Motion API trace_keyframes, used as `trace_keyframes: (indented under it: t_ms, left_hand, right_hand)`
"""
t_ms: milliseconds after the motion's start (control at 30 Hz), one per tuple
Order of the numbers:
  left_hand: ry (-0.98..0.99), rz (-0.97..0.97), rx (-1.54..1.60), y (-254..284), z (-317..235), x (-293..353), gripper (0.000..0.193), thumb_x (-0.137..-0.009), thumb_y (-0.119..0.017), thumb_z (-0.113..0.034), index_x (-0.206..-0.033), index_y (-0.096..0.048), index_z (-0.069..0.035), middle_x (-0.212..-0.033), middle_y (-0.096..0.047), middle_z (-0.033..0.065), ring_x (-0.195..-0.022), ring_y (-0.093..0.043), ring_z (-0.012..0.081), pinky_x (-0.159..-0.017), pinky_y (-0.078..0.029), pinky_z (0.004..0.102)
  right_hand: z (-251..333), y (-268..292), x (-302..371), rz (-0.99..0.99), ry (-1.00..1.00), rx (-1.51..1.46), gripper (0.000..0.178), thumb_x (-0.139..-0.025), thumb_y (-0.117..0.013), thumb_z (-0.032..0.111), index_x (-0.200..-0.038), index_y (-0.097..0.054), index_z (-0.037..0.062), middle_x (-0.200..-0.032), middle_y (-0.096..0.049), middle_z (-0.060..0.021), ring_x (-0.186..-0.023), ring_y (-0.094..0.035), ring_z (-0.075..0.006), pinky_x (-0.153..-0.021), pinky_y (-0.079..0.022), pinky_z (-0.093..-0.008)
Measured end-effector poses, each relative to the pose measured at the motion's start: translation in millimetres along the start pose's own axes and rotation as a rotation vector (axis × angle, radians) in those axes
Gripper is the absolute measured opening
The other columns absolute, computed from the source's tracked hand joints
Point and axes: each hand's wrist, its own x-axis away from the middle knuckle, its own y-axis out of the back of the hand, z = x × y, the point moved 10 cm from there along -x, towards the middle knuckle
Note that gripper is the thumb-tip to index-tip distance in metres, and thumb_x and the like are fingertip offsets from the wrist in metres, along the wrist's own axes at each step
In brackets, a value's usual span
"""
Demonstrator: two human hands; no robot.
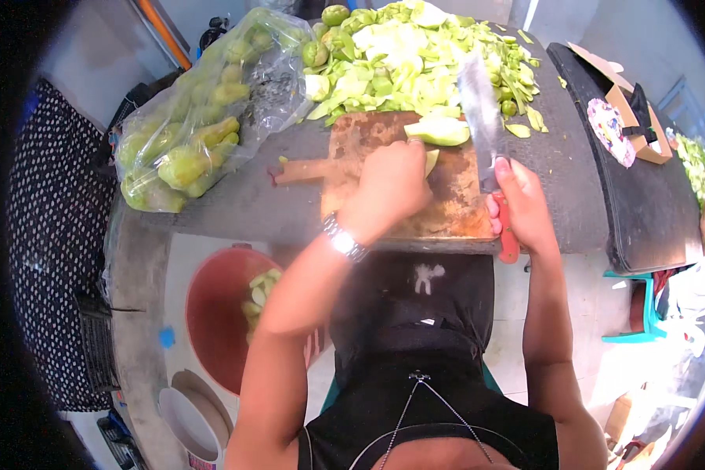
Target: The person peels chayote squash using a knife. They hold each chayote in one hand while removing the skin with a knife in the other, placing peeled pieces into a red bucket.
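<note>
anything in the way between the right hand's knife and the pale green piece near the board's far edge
Nothing visible: the right hand holds the knife blade up, just right of the pale green piece. The left hand is on the piece's near-left side, not between them.

Knife blade (480, 110) blurred; left fingers (417, 160) partly hide a slice (432, 161); left arm (290, 301) covers some of the bucket (211, 321).
</note>
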Motion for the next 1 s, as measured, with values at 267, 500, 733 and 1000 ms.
trace_keyframes:
  t_ms: [267, 500, 733, 1000]
  left_hand:
    - [0.042, 0.041, 1.748, 16.3, 62.2, -46.6, 0.04, -0.102, -0.062, -0.01, -0.137, -0.054, 0.004, -0.127, -0.07, 0.019, -0.104, -0.073, 0.0344, -0.085, -0.063, 0.0516]
    - [0.031, 0.044, 2.262, 22.1, 69.9, -98.1, 0.052, -0.11, -0.046, -0.041, -0.138, -0.054, 0.002, -0.131, -0.066, 0.018, -0.123, -0.064, 0.037, -0.103, -0.052, 0.053]
    - [0.06, -0.096, 2.406, 26.4, 71.4, -117.5, 0.058, -0.111, -0.042, -0.045, -0.146, -0.051, 0.0, -0.141, -0.062, 0.018, -0.127, -0.061, 0.0336, -0.11, -0.046, 0.053]
    - [0.116, -0.15, 2.284, 2.1, 101.7, -119.5, 0.055, -0.108, -0.048, -0.051, -0.127, -0.065, -0.002, -0.113, -0.073, 0.0113, -0.101, -0.069, 0.0285, -0.092, -0.054, 0.046]
  right_hand:
    - [65.5, 0.9, -38.8, -0.064, 0.408, -0.083, 0.029, -0.112, -0.054, 0.031, -0.115, -0.06, 0.0032, -0.086, -0.065, -0.0056, -0.059, -0.062, -0.0125, -0.054, -0.053, -0.0273]
    - [99.3, -37.4, -94.1, 0.046, 0.374, -0.043, 0.02, -0.11, -0.053, 0.022, -0.118, -0.058, 0.0039, -0.081, -0.06, -0.0018, -0.056, -0.058, -0.0081, -0.044, -0.045, -0.0246]
    - [80.9, -51.7, -120.9, 0.016, 0.3, 0.07, 0.021, -0.111, -0.053, 0.023, -0.11, -0.061, 0.0034, -0.069, -0.057, -0.0007, -0.049, -0.054, -0.0069, -0.042, -0.042, -0.0242]
    - [76.9, -59.4, -128.9, -0.003, 0.255, 0.166, 0.022, -0.11, -0.055, 0.025, -0.11, -0.061, 0.0035, -0.065, -0.06, -0.0035, -0.05, -0.059, -0.0103, -0.045, -0.045, -0.0296]
